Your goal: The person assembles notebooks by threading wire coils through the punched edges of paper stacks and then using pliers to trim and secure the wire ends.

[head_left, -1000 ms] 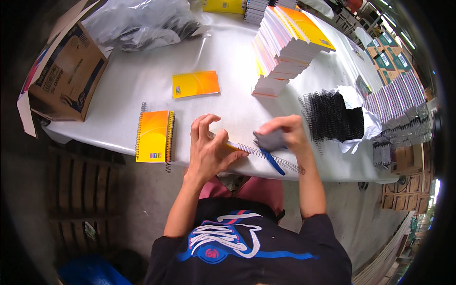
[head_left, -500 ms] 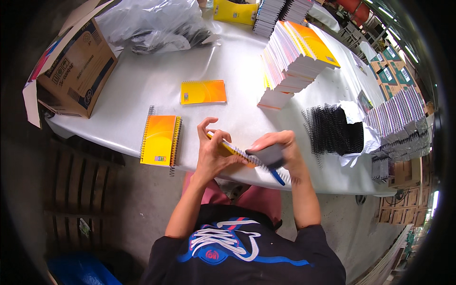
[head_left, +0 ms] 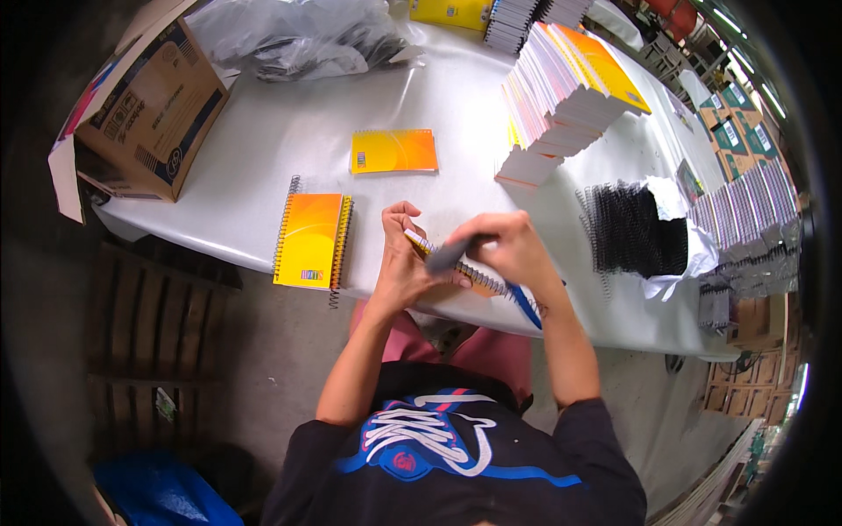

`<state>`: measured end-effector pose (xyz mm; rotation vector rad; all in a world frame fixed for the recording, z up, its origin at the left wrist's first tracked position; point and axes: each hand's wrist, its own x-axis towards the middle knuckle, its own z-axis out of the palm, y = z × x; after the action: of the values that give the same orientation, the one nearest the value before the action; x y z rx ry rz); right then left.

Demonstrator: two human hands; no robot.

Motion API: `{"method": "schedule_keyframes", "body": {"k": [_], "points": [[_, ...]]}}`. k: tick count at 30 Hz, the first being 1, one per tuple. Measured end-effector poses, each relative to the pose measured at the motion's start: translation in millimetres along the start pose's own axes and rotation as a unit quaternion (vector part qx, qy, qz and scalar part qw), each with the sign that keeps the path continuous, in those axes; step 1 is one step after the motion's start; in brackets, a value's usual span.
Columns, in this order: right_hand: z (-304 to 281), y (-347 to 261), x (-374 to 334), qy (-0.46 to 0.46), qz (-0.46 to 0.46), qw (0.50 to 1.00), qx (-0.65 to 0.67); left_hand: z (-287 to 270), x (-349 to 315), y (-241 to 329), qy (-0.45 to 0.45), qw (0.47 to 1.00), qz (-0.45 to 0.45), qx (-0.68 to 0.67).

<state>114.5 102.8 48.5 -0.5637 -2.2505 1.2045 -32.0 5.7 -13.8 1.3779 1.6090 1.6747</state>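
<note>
At the table's near edge, my left hand grips a small yellow notebook, tilted with its bound edge up. A dark spiral coil runs along that edge, its end sticking out toward my right forearm. My right hand is closed on a dark grey, blurred pad-like thing, held against the coil near my left fingers. A blue curved handle shows below my right hand; what it belongs to is hidden. To the left lie yellow-orange notebooks with coils along both sides.
A single orange-yellow notebook lies farther back. Tall stacks of unbound pads stand at the right rear. Loose black coils lie on white wrapping at right, beside stacked notebooks. An open carton and clear plastic bag sit at left.
My right hand has moved up and left along the coil with the dark grey thing, closer to my left fingers. The whole view has shifted slightly; the left hand keeps its hold.
</note>
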Motion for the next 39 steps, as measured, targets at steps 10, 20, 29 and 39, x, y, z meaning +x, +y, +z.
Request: {"method": "schedule_keyframes", "body": {"k": [10, 20, 29, 39], "points": [[-9.2, 21.0, 0.7, 0.063, 0.057, 0.981, -0.173, 5.5, -7.5, -5.1, 0.024, 0.998, 0.05, -0.031], [8.8, 18.7, -124.0, 0.142, 0.148, 0.872, -0.445, 2.2, -10.4, 7.7, 0.058, 0.962, -0.041, -0.265], [-8.6, -16.9, -115.9, 0.362, 0.11, 0.905, -0.193, 14.4, -12.8, 25.6, 0.135, 0.949, -0.038, -0.281], [25.8, -72.0, -76.4, 0.187, 0.025, 0.919, -0.347, 25.5, -12.6, 24.0, 0.17, 0.954, 0.048, -0.243]]}}
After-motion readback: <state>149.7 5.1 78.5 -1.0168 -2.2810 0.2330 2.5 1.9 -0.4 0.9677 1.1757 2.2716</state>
